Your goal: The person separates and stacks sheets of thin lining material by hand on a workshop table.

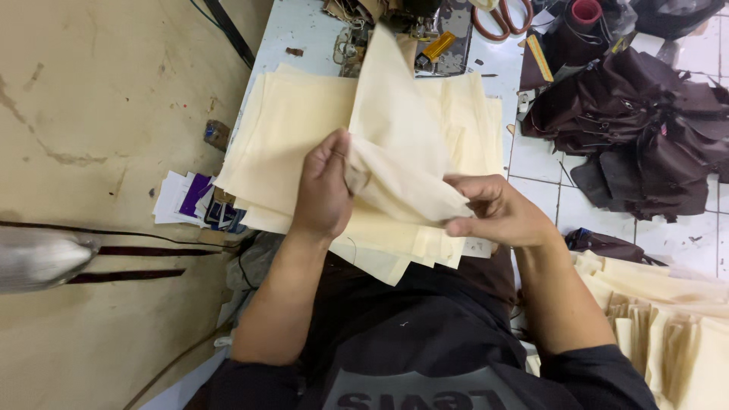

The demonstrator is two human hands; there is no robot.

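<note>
A cream fabric piece (399,137) is lifted above a stack of cream fabric sheets (292,133) that lies on a white sewing table (292,26). My left hand (325,186) grips the piece's lower left part, fingers curled into a fold. My right hand (497,212) pinches its lower right corner between thumb and fingers. The piece rises to a point toward the sewing machine (425,30) at the table's back.
Orange-handled scissors (501,17) lie at the back. A pile of dark brown fabric (645,129) sits on the tiled floor to the right. More cream pieces (668,326) are stacked at lower right. Papers (190,201) stick out left of the stack.
</note>
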